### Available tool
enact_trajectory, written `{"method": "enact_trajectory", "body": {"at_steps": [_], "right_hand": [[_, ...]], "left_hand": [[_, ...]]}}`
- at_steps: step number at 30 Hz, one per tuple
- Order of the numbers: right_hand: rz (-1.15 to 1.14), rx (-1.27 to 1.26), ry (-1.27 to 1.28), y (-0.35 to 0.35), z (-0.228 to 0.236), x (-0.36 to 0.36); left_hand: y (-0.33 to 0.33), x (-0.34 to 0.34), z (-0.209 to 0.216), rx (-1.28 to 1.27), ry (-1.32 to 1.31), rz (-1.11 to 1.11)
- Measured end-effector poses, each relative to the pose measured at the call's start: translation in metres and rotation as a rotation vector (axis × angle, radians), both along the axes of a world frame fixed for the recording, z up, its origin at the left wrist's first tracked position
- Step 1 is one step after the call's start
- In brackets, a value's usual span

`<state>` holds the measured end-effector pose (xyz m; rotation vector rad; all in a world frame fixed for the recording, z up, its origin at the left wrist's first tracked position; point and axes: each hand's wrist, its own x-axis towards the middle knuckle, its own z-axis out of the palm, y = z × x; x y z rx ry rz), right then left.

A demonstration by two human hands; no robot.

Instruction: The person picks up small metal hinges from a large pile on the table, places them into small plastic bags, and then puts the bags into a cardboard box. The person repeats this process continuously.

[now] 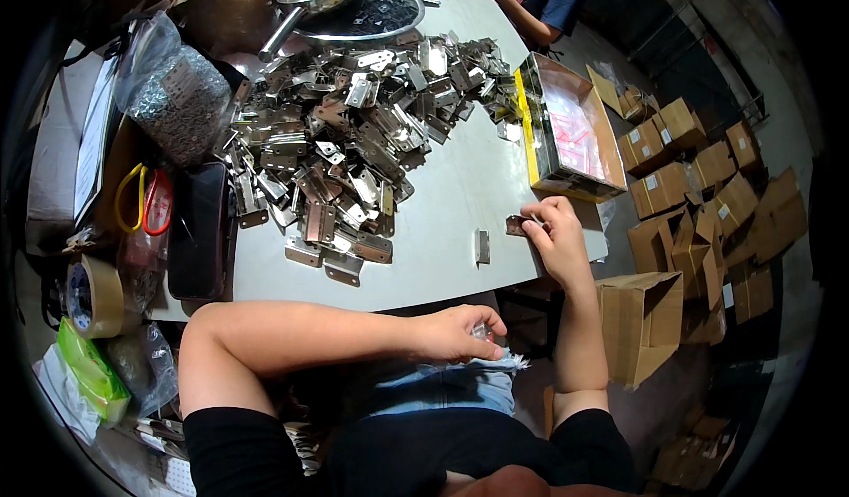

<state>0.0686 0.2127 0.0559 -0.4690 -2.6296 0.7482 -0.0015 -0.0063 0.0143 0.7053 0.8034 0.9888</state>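
Brackets of shiny metal lie in a broad heap (354, 134) on the grey table (447, 196). Well to the right of the heap, my right hand (557, 227) pinches a dark bracket (516, 225) between thumb and fingers, low over the tabletop; I cannot tell whether the piece touches it. A single bracket (482, 246) lies by itself between the heap and that hand. My left hand (464, 331) is nearer to me than the heap and to its right, over my lap, its fingers curled around a small clear piece (481, 331) with a touch of red, mostly hidden by my grip. Right of the heap stands an open yellow-edged box (529, 134) with clear and pinkish packets (575, 130) inside. Beyond the heap sits a metal basin (393, 33) of black pieces, a scoop (318, 0) resting over it. To the heap's left I have a clear bag (181, 99) of small metal parts and a black case (197, 232). Cardboard boxes (659, 143) crowd the floor, farther right of the heap.
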Motion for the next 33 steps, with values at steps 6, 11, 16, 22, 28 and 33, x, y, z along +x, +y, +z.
{"method": "enact_trajectory", "body": {"at_steps": [6,11,16,22,28,33], "right_hand": [[0.215,-0.317,0.038,0.005,0.005,-0.013],[0.473,-0.189,0.139,-0.008,0.013,-0.035],[0.646,-0.265,-0.124,-0.003,0.007,-0.035],[0.635,-0.166,-0.186,-0.020,0.016,-0.038],[0.590,-0.172,-0.225,-0.016,0.017,-0.024],[0.428,-0.312,-0.314,-0.041,0.036,0.017]], "left_hand": [[-0.002,0.000,-0.003,-0.010,0.048,0.004],[-0.001,-0.002,0.000,-0.001,0.075,-0.001],[-0.001,-0.002,-0.003,0.027,0.100,0.010],[0.002,0.000,-0.010,0.055,0.134,0.034],[0.002,-0.002,-0.009,-0.038,-0.109,0.071],[0.000,-0.001,0.003,-0.085,-0.301,0.205]]}}
